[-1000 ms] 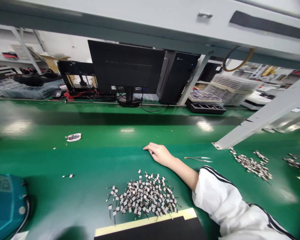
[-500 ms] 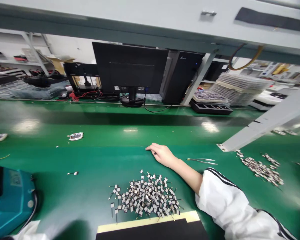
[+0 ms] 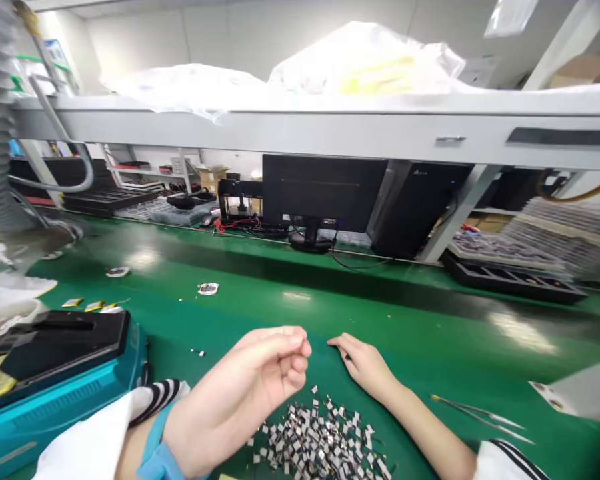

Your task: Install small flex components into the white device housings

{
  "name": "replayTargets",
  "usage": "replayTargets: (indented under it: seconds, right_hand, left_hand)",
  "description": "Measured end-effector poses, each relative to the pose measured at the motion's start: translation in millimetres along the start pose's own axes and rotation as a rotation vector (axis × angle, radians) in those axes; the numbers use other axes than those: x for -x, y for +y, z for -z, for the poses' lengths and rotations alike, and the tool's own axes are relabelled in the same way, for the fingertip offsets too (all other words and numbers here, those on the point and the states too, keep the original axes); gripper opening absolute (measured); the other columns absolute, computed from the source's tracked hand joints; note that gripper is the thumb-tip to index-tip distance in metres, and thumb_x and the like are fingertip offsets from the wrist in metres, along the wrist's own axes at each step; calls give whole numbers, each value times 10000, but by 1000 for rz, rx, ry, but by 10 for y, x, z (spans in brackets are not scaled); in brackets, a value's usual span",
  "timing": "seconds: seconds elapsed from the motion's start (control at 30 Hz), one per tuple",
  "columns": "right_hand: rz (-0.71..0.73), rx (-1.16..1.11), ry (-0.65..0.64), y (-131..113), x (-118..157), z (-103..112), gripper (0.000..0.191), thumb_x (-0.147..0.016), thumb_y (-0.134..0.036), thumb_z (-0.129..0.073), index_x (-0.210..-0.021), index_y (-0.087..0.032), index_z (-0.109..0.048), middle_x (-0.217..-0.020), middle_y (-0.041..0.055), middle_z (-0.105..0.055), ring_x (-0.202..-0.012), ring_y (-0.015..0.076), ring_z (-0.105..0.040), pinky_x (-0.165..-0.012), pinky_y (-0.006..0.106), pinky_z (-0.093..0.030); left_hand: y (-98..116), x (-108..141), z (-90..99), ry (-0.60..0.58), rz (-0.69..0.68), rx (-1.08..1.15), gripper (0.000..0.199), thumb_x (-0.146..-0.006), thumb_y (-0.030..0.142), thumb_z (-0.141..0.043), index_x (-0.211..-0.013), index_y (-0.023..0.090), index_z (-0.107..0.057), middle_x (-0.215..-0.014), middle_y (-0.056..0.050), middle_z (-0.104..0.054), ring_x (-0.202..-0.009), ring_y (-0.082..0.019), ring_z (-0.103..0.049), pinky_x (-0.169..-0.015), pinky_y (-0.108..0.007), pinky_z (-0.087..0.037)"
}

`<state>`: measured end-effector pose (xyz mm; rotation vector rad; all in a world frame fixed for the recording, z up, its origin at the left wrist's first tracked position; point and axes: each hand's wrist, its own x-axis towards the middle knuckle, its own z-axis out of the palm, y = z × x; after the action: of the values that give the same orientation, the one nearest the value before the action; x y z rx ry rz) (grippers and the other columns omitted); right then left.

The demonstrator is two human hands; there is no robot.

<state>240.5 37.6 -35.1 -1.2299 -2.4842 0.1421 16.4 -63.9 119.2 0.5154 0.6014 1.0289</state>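
My left hand [image 3: 250, 393], with a blue wrist strap [image 3: 161, 443], is raised over the left edge of the pile. Its thumb and fingers are pressed together; anything pinched there is too small or hidden. My right hand [image 3: 365, 363] rests on the green mat beyond the pile, index finger pointing left, other fingers curled. A small dark thing [image 3: 349, 357] shows at those curled fingers; I cannot make out its kind. Below both hands lies a heap of small silver-grey square parts with short dark leads [image 3: 325, 440]. One similar part [image 3: 199, 353] lies apart at the left.
Tweezers [image 3: 485, 417] lie right of my right forearm. A teal machine with a black top [image 3: 80, 360] stands at the left. Small white-rimmed boards [image 3: 209, 289] lie farther back. A monitor [image 3: 325, 193], a computer tower [image 3: 420, 207] and stacked trays [image 3: 515, 277] line the rear under a shelf.
My left hand has come into view from the lower left, raised beside the pile. The view has tilted up and turned left. My right hand keeps nearly the same pose on the mat.
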Motion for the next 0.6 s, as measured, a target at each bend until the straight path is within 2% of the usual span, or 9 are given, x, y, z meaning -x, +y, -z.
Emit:
replayTargets:
  seconds: [0.23,0.43,0.6]
  right_hand:
    - [-23,-15,-29,-1,-7,5,331,-800,-102,-290,-995,-182,-545,-831,41,-561,-688,125,-547,-638,234,-444]
    - [-40,-6,-40,-24,-8,31,354,-778,-98,-282,-990,-182,-552,-810,41,-557,-673,129,-548,-626,240,-448]
    - [-17,-8,-28,12,0,6,349,-783,-110,-284,-994,-185,-553,-810,40,-567,-668,120,-549,-633,232,-456]
  left_hand:
    - [-9,85,-50,-66,11,-66,139,-770,139,-570,-647,80,-543,-666,-21,-487,-589,-34,-432,-554,-117,-366]
    - [22,140,-80,-116,28,-66,130,-753,108,-575,-633,77,-537,-633,-8,-457,-577,-40,-432,-562,-126,-360]
    - [19,193,-80,-239,19,25,152,-777,103,-474,-632,74,-507,-624,-30,-442,-590,-66,-414,-566,-151,-336]
